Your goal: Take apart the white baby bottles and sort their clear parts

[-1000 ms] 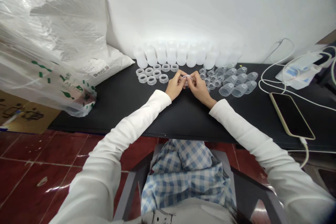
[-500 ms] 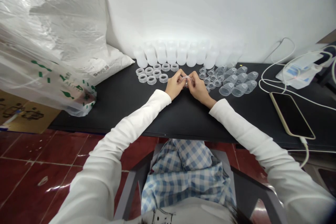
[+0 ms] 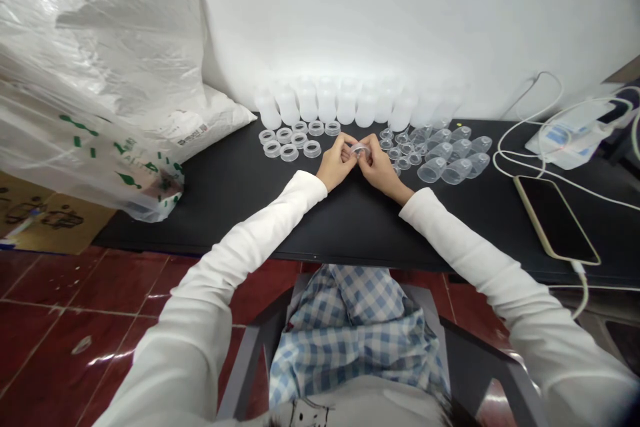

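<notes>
Between my hands is a translucent bottle collar ring [image 3: 359, 148], held above the black table. My left hand [image 3: 338, 161] pinches its left side, and my right hand [image 3: 375, 163] grips the right side. The fingers hide part of the ring, and I cannot tell whether a nipple sits inside it. To the left lie several similar collar rings [image 3: 289, 152] in loose rows. Just right of my right hand are several clear bottle nipples [image 3: 395, 154]. Beyond them several clear dome caps [image 3: 453, 171] rest on the table.
Frosted baby bottles [image 3: 346, 107] stand in a row against the white wall. A large plastic sack [image 3: 145, 33] and a printed bag [image 3: 127, 167] occupy the left end. On the right lie a charging phone [image 3: 556, 220], white cables [image 3: 517, 155] and a white box [image 3: 570, 141].
The ring has tilted between my fingers, so that more of its face shows. Both hands have shifted only slightly; everything else on the table is unmoved.
</notes>
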A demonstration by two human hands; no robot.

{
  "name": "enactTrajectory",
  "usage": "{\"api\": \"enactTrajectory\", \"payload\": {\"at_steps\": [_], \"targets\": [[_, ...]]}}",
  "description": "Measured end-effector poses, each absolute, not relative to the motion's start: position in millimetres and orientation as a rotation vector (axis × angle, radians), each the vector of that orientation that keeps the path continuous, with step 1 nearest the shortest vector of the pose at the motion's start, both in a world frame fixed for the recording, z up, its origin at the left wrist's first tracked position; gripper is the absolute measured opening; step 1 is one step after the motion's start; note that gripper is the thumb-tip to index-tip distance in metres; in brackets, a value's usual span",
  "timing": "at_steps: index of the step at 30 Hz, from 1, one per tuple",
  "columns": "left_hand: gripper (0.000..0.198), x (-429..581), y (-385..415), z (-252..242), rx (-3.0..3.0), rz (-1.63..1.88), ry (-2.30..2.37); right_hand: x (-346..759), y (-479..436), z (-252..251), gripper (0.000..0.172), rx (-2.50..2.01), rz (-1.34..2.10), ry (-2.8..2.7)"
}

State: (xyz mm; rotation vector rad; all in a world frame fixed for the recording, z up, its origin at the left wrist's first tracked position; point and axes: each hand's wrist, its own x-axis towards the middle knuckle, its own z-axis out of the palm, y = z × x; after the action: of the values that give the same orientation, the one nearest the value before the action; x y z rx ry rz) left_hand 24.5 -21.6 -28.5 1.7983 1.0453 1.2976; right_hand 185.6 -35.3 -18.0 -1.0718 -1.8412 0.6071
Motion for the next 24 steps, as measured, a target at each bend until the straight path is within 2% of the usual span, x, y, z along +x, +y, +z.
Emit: {"api": "enactTrajectory", "payload": {"at_steps": [6, 14, 24], "targets": [[0.028, 26.5, -24.7, -22.3, 1.804, 1.343, 1.042, 183.2, -35.8, -18.7, 0.031, -1.058, 0.616, -1.802], [0.036, 26.3, -24.9, -19.5, 1.807, 1.365, 1.056, 182.0, -33.5, -22.6, 0.045, -1.009, 0.731, -1.746], [0.041, 25.0, -20.5, -25.9, 1.73, 1.322, 1.005, 182.5, -39.0, -14.1, 0.048, -1.035, 0.789, -1.709]]}}
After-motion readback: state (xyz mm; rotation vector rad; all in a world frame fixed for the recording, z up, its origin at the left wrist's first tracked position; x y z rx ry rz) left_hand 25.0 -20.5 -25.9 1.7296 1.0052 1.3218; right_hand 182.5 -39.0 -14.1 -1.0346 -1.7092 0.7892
